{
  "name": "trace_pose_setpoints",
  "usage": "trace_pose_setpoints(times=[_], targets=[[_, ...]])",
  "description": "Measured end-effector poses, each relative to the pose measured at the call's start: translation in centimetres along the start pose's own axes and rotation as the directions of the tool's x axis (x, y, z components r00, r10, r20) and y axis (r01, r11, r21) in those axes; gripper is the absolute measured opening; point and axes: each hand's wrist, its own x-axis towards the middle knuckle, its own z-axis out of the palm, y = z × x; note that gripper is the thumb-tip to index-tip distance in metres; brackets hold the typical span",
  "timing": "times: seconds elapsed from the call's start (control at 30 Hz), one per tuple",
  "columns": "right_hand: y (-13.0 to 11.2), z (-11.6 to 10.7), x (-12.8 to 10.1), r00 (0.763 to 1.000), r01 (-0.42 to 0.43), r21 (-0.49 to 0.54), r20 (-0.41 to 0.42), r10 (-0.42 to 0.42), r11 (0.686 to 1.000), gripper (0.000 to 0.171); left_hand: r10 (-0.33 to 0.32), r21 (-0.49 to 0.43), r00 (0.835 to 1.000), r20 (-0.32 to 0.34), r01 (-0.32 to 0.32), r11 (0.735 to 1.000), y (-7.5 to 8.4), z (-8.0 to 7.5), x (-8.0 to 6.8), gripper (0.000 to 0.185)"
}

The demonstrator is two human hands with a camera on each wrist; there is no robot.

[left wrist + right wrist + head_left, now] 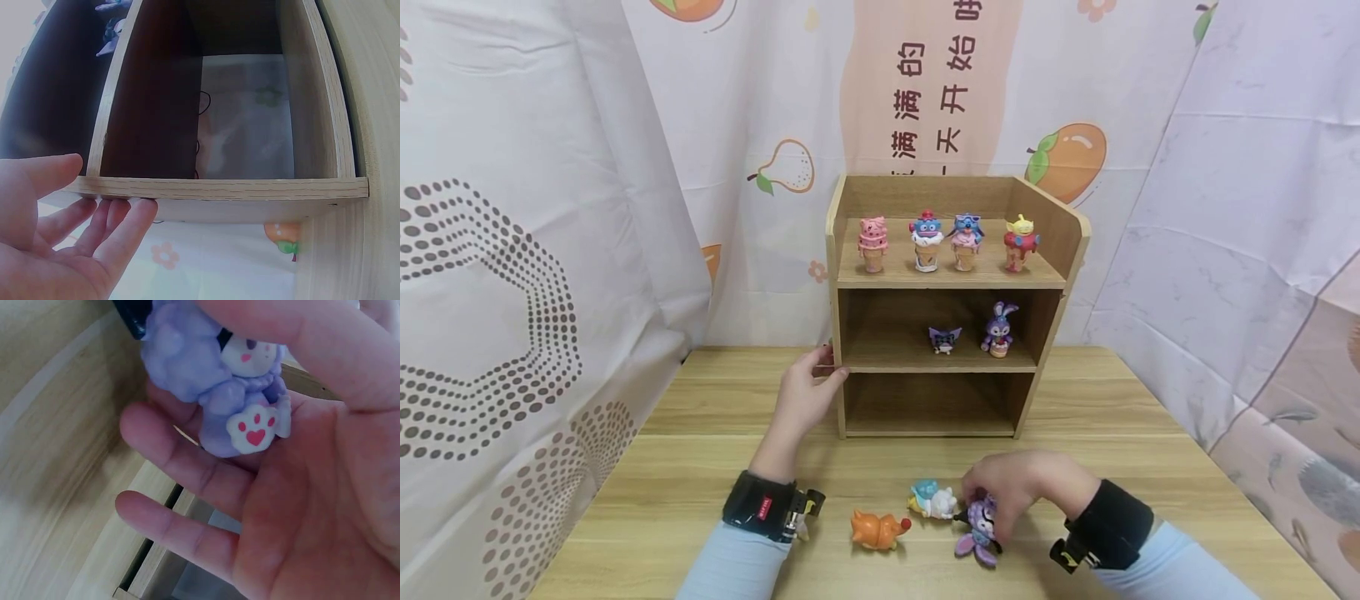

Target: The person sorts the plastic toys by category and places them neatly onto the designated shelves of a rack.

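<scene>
My left hand (805, 396) holds the left side panel of a small wooden shelf (936, 367). In the left wrist view its thumb lies at the panel's front edge and its fingertips (140, 212) touch the outer face. Low over the table, my right hand (1018, 487) pinches a purple long-eared figurine (981, 525). In the right wrist view this purple figurine (219, 415) shows a white paw pad with a pink heart; the thumb covers part of its face. Beside it lie a white-and-blue figurine (934, 500) and an orange figurine (876, 531) with a red ball.
Several ice-cream-cone figurines (927, 250) stand on the shelf's top. The middle tier bears a small dark-purple figurine (943, 340) and a purple rabbit figurine (998, 333). A pale object (802, 528) is partly hidden by the left wrist. Printed curtains (760, 275) surround the wooden table (700, 433).
</scene>
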Motion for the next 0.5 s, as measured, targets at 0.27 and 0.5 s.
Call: trace_pose_setpoints(times=[0.27,0.5], targets=[[0.6,-0.7,-0.5,0.994,0.072,0.036,-0.079,-0.069,0.997,0.047,-0.006,-0.006,1.0,0.001,0.006,1.0,0.1,0.0,0.0,0.045],[0.8,-1.7,-1.1,0.976,0.141,0.003,-0.17,-0.138,0.99,0.045,-0.009,-0.005,1.0,0.001,0.009,1.0,-0.1,0.1,0.0,0.046]])
